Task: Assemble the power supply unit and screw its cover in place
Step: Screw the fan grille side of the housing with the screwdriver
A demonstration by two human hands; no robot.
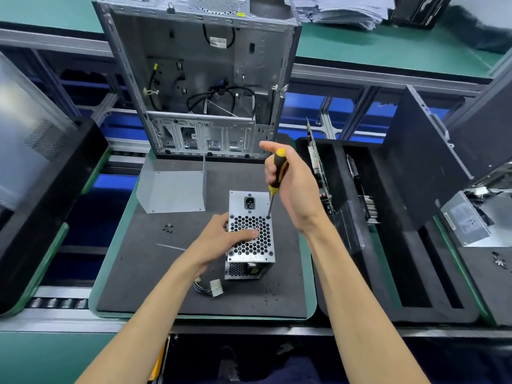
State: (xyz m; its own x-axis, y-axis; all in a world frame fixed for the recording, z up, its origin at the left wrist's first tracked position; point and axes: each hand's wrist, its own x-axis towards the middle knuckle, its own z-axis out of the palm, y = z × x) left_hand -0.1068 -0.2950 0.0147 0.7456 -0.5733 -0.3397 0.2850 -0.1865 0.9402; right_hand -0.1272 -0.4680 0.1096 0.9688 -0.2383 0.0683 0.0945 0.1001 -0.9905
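Far left: a tilted black-edged panel (41, 167), washed out by glare and cut off by the frame edge, surface hard to make out. On the dark foam mat (133, 273): a bent grey sheet-metal cover (173, 189) lying apart from the unit, a small cluster of loose screws (168, 228) too tiny to count, a thin pale strip (170, 247) of uncertain kind. Behind, upright at the mat's far edge: an open computer case (199, 79), black cables inside, top cropped.

Mid-mat: power supply unit (250, 234), honeycomb fan grille upward, power socket at its far end. Left hand (224, 234) gripping the unit's left side, thumb pressed flat on the grille, fingers hidden behind the housing. Below it, a white connector (216, 287) on a short wire bundle, its origin hidden under the wrist. Right hand (291, 184) wrapped round the yellow-and-black screwdriver (277, 173), tip planted at the grille's far right corner; screw head itself not discernible.

Right: black foam tray (388, 245) with circuit cards (315, 162) standing in slots, partly masked by the right forearm. Far right: a second power supply (465, 223), cropped.
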